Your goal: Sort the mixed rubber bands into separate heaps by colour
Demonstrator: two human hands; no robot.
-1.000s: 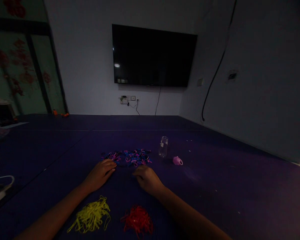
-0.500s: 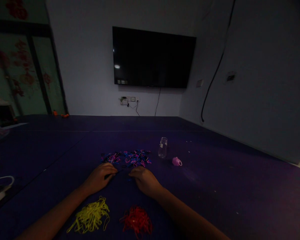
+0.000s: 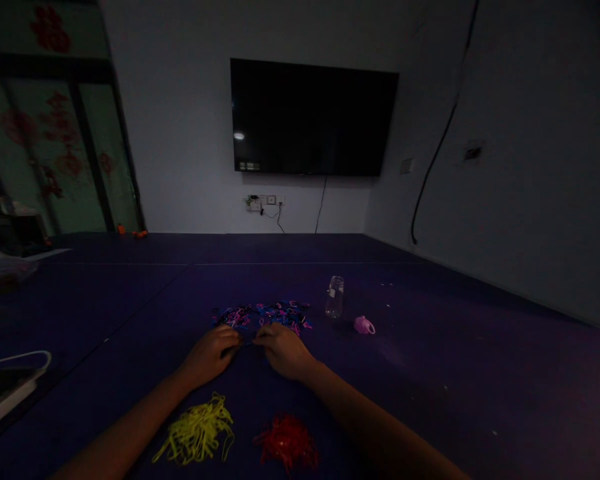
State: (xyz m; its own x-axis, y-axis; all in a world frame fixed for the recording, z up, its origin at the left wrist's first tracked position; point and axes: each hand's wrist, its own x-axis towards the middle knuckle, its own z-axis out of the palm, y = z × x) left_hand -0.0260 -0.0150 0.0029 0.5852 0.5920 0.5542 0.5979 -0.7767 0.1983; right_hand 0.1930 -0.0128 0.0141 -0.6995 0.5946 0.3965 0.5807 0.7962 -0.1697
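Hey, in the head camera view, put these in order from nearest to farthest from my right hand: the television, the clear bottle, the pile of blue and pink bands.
From your right hand:
1. Blue and pink bands: just beyond the fingers.
2. Clear bottle: ahead, to the right.
3. Television: up on the wall.

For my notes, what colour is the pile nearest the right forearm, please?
The pile is red, in head view.

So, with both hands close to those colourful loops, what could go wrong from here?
The pink and blue loops lie loose right by the left hand and right hand, so a brush could scatter them. The left forearm runs close past the yellow strands and might drag some along. The clear bottle stands upright beyond the right hand; a wide sweep could tip it.
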